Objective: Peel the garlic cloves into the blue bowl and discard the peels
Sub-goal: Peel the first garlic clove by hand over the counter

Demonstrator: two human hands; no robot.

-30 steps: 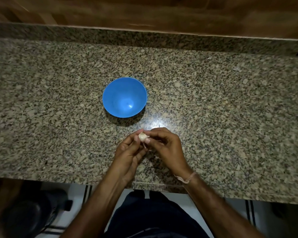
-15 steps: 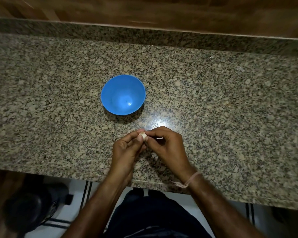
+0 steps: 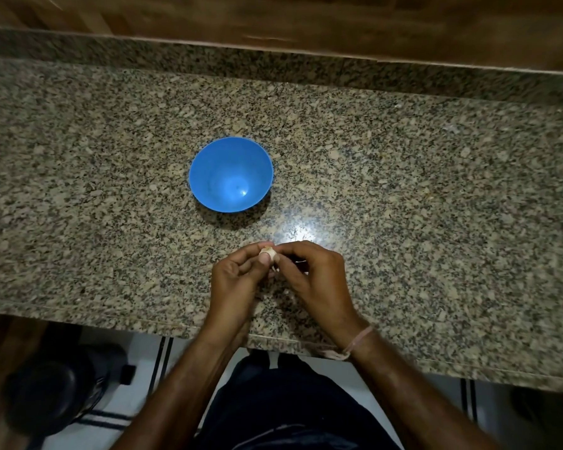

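Note:
A blue bowl [image 3: 230, 174] stands on the granite counter [image 3: 403, 206], with nothing visible inside it. Just below it, near the counter's front edge, both hands meet over the stone. My left hand [image 3: 238, 280] pinches a small pale garlic clove [image 3: 269, 253] between thumb and fingertips. My right hand [image 3: 312, 280] has its fingertips on the same clove from the right side. A bit of loose skin hangs under the clove. Most of the clove is hidden by the fingers.
A raised granite ledge and a wooden wall [image 3: 273, 17] run along the back of the counter. Below the front edge are a dark round object [image 3: 56, 391] on the striped floor at the left and my dark trousers [image 3: 283, 414].
The hands stay together on the clove, with only small finger shifts. The view has drifted slightly, so bowl and hands sit a little differently in frame.

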